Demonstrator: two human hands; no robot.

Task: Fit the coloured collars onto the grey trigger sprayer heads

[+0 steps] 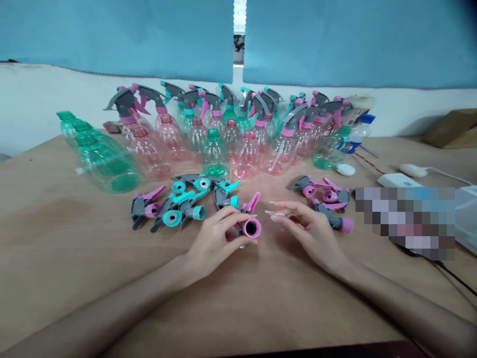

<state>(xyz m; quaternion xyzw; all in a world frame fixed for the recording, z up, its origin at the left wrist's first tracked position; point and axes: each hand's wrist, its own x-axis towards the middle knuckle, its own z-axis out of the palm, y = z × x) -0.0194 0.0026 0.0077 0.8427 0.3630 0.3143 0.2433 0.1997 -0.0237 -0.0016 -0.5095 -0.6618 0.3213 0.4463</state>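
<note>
My left hand (pixel 219 233) grips a pink and grey trigger spray head (pixel 252 228), its round pink collar turned toward me and its dark inside showing. Opposite it, my right hand (pixel 309 226) pinches a small, pale, flat disc (pixel 278 217) at the fingertips, apart from the spray head. Turquoise and grey spray heads (pixel 186 204) lie in a group just beyond my left hand, along with a pink one (pixel 146 206). Several pink and grey spray heads (pixel 331 199) rest beside my right hand.
Behind stand pink bottles (pixel 246 159) and green bottles (pixel 215 156), many fitted with spray heads. At left are green bottles (pixel 108 164). To the right are a blue-capped drink bottle (pixel 360 134), white devices with a cable (pixel 400 180), a blurred-out object (pixel 410 223) and a cardboard box (pixel 452 128).
</note>
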